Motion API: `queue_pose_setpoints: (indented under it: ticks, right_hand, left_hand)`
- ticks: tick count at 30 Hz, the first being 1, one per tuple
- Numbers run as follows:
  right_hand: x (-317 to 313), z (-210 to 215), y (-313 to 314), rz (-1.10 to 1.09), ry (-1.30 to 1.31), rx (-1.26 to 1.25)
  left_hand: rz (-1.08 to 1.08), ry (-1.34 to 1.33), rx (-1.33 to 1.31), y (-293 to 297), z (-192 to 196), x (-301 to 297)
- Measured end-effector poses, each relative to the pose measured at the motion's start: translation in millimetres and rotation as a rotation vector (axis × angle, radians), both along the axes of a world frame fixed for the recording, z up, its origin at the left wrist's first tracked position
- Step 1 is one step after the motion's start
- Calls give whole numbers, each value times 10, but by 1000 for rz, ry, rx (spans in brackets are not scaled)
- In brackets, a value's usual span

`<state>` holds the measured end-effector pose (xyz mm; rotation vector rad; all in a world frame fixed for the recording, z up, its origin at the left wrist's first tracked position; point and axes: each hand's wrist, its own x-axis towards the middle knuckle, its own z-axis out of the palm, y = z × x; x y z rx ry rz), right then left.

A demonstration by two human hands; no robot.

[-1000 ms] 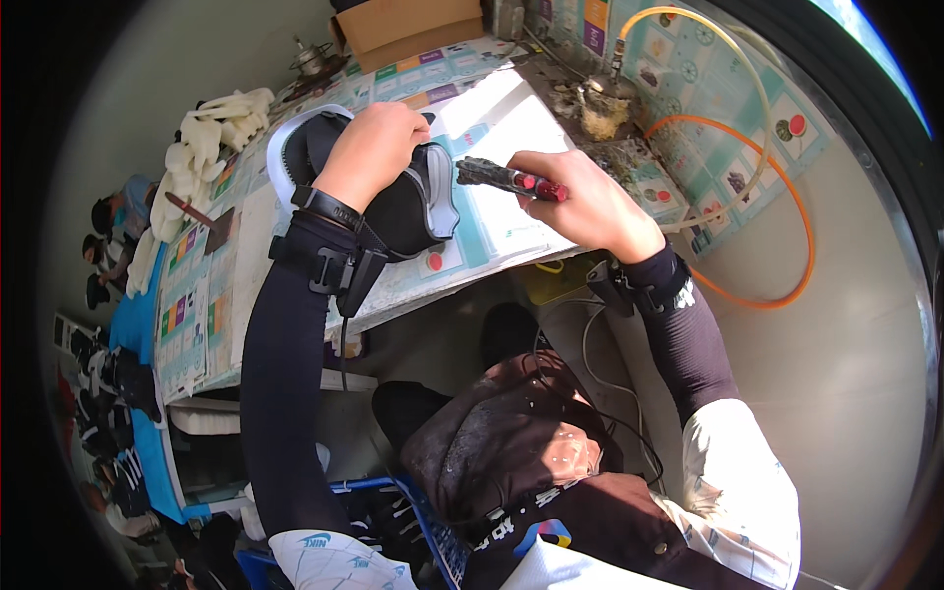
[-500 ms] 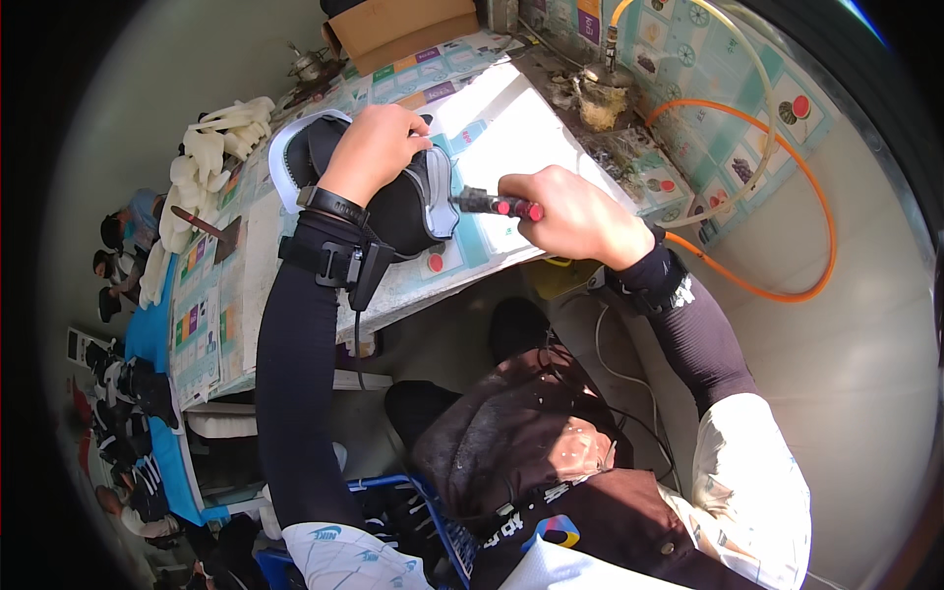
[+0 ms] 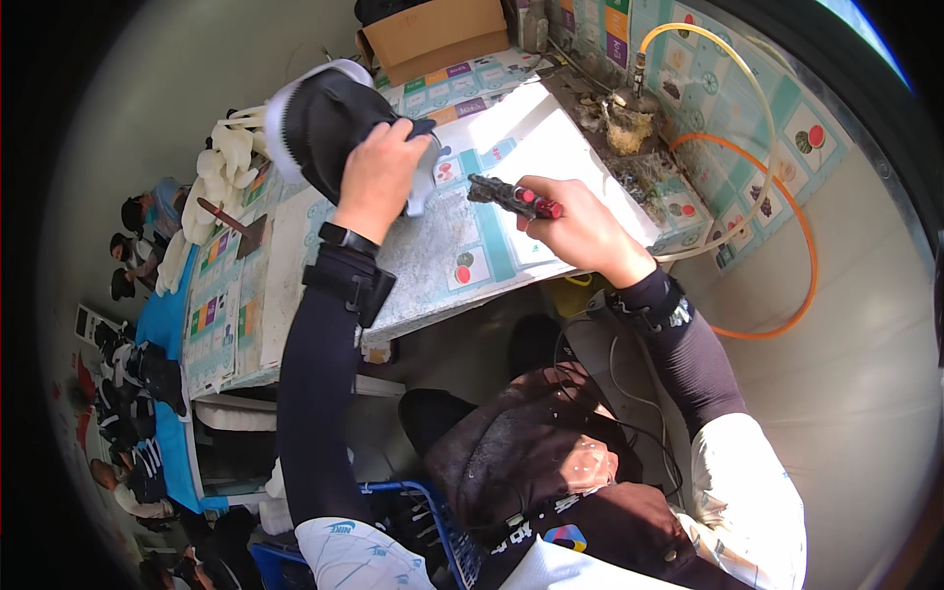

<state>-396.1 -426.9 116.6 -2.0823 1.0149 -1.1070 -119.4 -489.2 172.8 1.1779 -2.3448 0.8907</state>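
My left hand [image 3: 383, 178] is closed on a shoe upper [image 3: 320, 128], black with pale grey edging. The upper is lifted and tilted over the table's left side, and the fingers pinch its right part. My right hand [image 3: 580, 228] grips a short hand tool [image 3: 503, 195] with a dark, crusted head and red parts on its handle; its exact kind cannot be made out. The tool's head points left toward the upper, apart from it, above the table [image 3: 413, 270]. My fingers hide much of the handle.
Pale shoe lasts or forms [image 3: 211, 182] lie piled at the table's left edge, near a wooden-handled scraper [image 3: 236, 228]. A cardboard box [image 3: 438, 39] stands at the back. A crusted pot [image 3: 627, 123] and an orange hose [image 3: 811, 246] are at the right. Several people are far left.
My left hand has lifted and turned the shoe upper away to the upper left. The tool in my right hand has come away from the upper's edge.
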Motion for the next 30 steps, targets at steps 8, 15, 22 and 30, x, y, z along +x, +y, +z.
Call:
queue_pose_setpoints:
  ticks: [8, 15, 22, 30]
  right_hand:
    - [416, -116, -108, -136, 51, 81]
    - [524, -216, -109, -81, 77, 120]
    - [553, -163, -39, -9, 99, 208]
    - [544, -149, -36, 92, 88, 394]
  left_hand:
    - [-84, 544, 318, 70, -213, 77]
    - [-69, 613, 339, 285, -236, 149]
    - [-1, 738, 301, 614, -294, 240]
    - [75, 835, 168, 1261, -805, 239]
